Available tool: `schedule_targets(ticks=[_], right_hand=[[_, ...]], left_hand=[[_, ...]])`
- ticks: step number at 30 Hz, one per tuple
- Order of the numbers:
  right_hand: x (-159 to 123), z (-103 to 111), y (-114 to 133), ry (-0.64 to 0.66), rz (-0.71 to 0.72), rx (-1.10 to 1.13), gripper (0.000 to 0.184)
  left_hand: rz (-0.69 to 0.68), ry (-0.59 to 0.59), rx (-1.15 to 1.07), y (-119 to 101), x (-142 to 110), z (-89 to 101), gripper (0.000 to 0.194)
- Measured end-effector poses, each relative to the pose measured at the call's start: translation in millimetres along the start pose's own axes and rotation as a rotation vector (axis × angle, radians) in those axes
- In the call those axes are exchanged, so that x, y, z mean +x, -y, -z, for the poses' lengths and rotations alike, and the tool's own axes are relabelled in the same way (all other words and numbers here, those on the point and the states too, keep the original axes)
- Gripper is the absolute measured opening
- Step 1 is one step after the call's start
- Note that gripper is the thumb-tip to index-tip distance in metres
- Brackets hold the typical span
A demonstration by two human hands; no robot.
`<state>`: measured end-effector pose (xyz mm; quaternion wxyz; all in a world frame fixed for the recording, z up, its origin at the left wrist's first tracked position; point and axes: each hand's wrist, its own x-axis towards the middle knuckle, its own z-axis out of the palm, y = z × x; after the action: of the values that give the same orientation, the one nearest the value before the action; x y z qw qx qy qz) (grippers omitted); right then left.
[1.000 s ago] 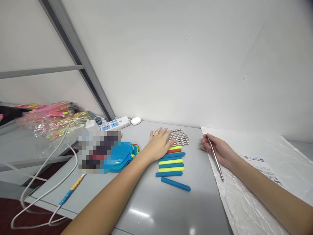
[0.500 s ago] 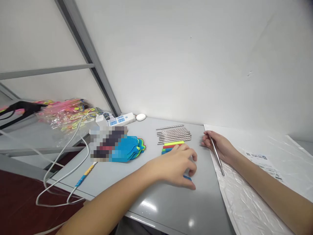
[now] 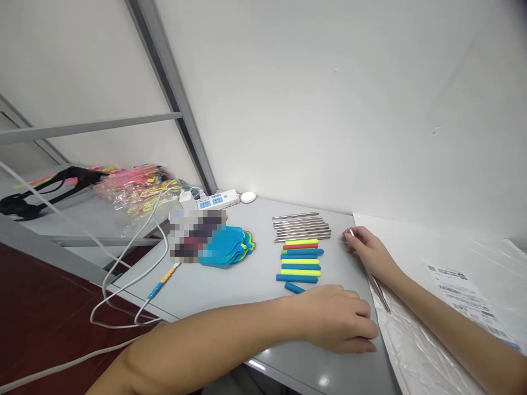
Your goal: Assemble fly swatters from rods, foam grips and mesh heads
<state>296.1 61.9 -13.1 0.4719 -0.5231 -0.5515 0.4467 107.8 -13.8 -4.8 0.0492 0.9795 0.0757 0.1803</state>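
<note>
A plain white wall rose behind a grey desk, with a metal frame standing at the left. Near the middle of the desk lay a group of thin metal rods, roughly side by side, and just in front of them a row of coloured sticks in yellow, red, green and blue. One blue stick lay slanted at the near end of the row, partly hidden by the left hand. That hand's fingers were bent and turned downward; whether they gripped anything could not be told. The right hand had its fingers closed around a metal rod, which slanted down over the edge of a white plastic package bearing a printed label. To the left of the sticks, blue mesh pieces lay in a stack, partly covered by a pixelated patch. Behind them sat a power strip and, just beside it, a white oval object.
</note>
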Motion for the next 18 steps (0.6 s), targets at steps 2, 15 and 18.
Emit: schedule_targets(ticks=[2, 15, 18], right_hand=[[-0.9, -3.0, -3.8, 0.008, 0.127, -0.244, 0.026], [-1.3, -9.2, -16.0, 0.058, 0.231, -0.974, 0.054], [2.0, -9.3, -28.6, 0.048, 0.283, -0.959, 0.050]], left_hand=[[-0.002, -0.020, 0.000, 0.4, 1.6, -5.3, 0.030], [-0.179, -0.151, 0.149, 15.6, 24.2, -3.1, 0.047], [-0.231, -0.078, 0.239, 27.1, 56.7, 10.9, 0.046]])
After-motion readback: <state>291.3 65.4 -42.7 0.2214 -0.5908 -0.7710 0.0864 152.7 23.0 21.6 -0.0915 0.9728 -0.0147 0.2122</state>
